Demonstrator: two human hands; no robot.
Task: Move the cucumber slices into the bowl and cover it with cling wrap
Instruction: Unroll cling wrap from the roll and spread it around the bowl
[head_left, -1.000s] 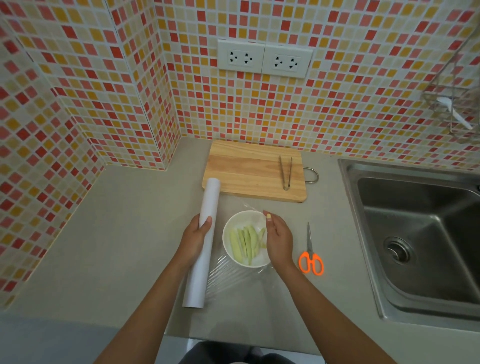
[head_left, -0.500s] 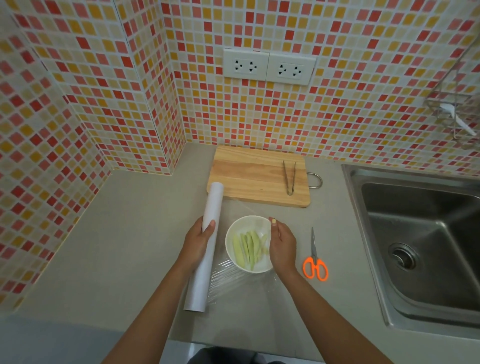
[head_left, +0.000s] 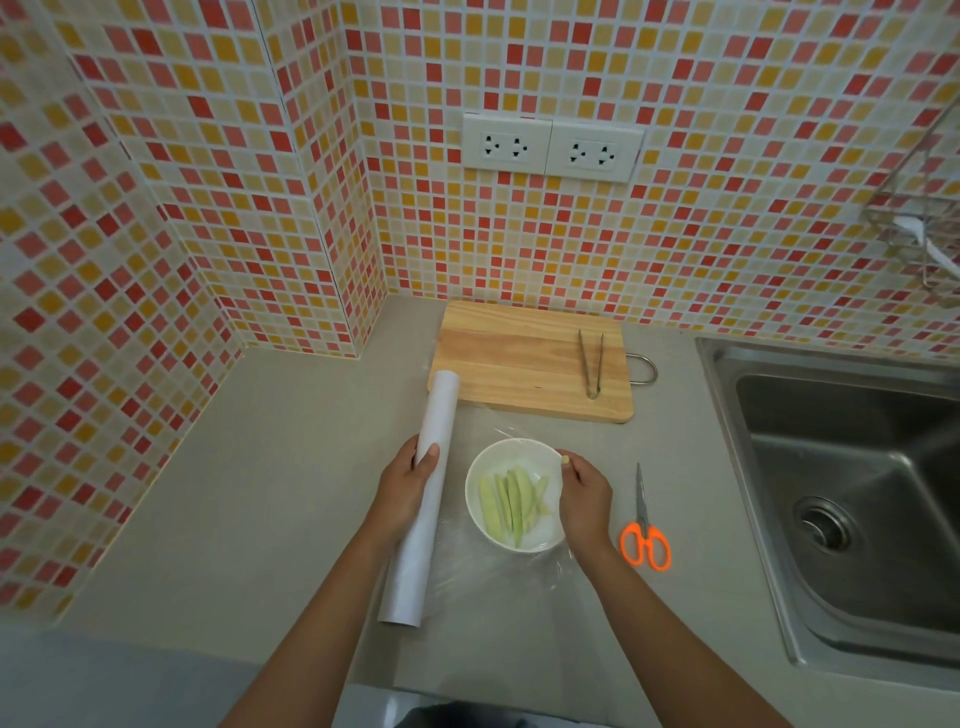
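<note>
Cucumber slices (head_left: 511, 501) fill a bowl (head_left: 475, 493) on grey counter (head_left: 234, 493).

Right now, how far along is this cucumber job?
Done: cucumber slices lie in the white bowl. In hand: left hand grips the cling wrap roll; right hand holds film at the rim. Left: cutting the sheet; orange scissors lie untouched.
</note>
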